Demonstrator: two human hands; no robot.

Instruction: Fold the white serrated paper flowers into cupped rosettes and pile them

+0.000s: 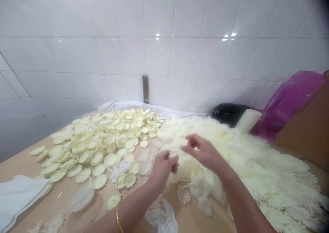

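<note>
My left hand is closed above the middle of the table, its fingers curled together. A pale bit shows at its fingertips, too small and blurred to name. Just to the right, my right hand is held with thumb and forefinger apart, and I see nothing between them. Beneath and behind it spreads a heap of thin, pale yellow-white flower-shaped pieces with toothed edges. On the left lies a pile of cupped, stiffer-looking yellowish rosettes with jagged rims.
A clear round dish stands front left, near a white cloth. A crumpled white tissue lies at the front. At the back right are a black bag, a white cylinder, a magenta plastic bag and brown cardboard.
</note>
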